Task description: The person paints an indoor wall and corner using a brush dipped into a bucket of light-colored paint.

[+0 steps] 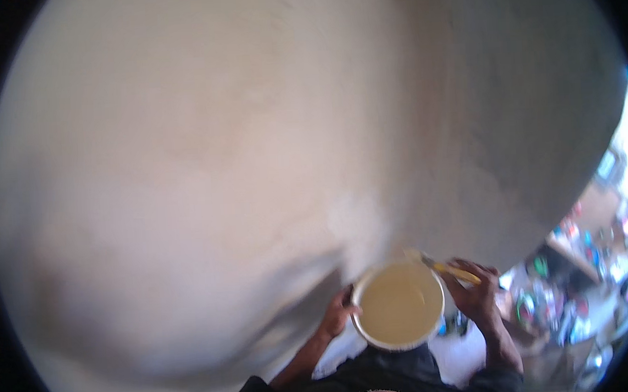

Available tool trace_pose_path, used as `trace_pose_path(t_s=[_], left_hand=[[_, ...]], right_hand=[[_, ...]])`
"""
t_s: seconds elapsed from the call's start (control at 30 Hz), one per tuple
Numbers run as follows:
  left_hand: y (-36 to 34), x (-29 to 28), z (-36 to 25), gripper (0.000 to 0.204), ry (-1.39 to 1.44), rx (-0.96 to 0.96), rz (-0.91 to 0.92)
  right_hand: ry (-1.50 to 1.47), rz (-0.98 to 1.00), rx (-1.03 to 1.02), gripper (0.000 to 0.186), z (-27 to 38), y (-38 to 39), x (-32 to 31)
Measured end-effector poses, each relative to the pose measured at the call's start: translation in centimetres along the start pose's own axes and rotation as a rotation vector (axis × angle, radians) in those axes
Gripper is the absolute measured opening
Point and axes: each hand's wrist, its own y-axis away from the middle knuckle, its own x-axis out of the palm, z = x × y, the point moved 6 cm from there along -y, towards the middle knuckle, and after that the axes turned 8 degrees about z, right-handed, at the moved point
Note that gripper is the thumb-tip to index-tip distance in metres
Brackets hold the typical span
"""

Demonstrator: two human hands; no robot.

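Observation:
My left hand (338,312) grips the rim of a round white container (360,321) holding pale tan liquid (398,301), held in front of my body. My right hand (475,287) is closed on a brush with a yellow handle (460,271), just beside the container's right side; its pale head is tilted toward the upper left, at the far rim. Beyond the container, a large, smooth, curved off-white surface (220,165) fills most of the view, shaded darker toward the right. I cannot tell whether the brush touches this surface.
At the lower right, past the surface's curved edge, a dark bench or shelf (573,264) stands among a clutter of small colored objects (526,305) on the floor, blurred and too small to name. Bright light shows at the far right. My dark clothing is at the bottom.

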Motion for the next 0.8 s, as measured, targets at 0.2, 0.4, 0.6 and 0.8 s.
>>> trace_pose_path(t_s=[0.2,0.4,0.6,0.8], left_hand=[[-3.1,-0.1,2.6,0.074,0.156,0.082,0.086],[-8.0,-1.0,4.4,0.075,0.255,0.094,0.135],[-12.2,-2.3,3.4,0.075,0.232,0.088,0.118],[-15.7,-4.8,5.8,0.076,0.252,0.160,0.116]], right_hand=[[-0.168,0.405,0.217,0.013,-3.8,-2.4,3.7],[-0.194,0.629,0.323,0.030,-8.7,-0.8,11.5],[-0.274,0.641,0.400,0.034,-10.3,-4.4,12.6],[-0.341,0.643,0.490,0.025,-13.6,-4.8,16.5]])
